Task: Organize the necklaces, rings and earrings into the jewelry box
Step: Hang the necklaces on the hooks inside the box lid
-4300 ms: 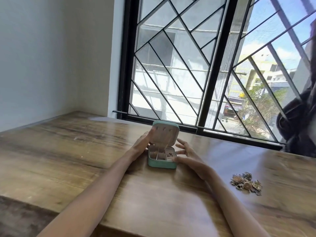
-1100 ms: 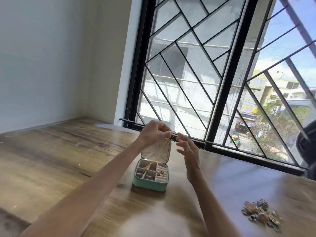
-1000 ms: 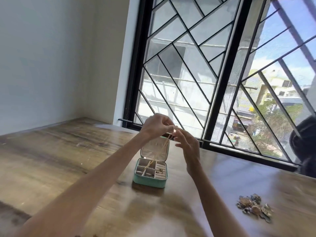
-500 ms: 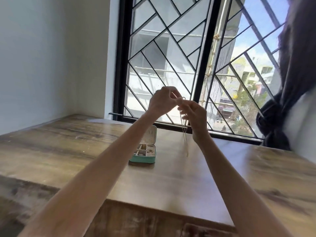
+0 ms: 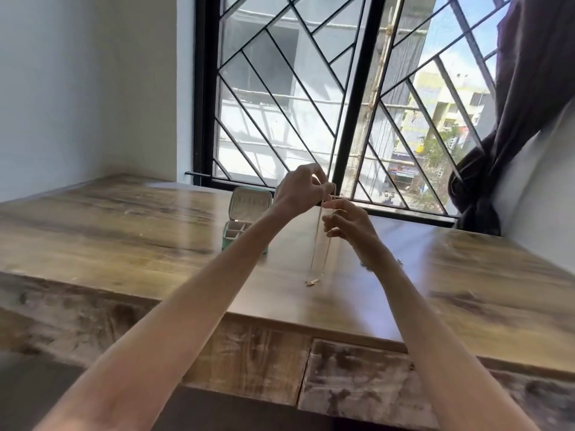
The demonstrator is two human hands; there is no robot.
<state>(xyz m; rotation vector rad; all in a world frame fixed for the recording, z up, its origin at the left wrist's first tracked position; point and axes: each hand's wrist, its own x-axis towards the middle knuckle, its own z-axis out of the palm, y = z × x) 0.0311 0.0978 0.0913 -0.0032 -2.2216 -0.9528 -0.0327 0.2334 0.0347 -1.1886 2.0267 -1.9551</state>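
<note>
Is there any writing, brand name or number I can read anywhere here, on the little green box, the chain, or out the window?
None can be read.
jewelry box: no lettering shows on its open lid or green side.
necklace, held up by the left hand and the right hand: no tag or engraving can be made out.
shopfronts beyond the window: coloured signs, too small and blurred to read.

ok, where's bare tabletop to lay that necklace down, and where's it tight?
Free: the wide stretch of wooden table left of the open jewelry box, and the front strip under the hanging necklace. The far right side looks bare too. Tight: around the box, where the left hand and right hand meet.
</note>
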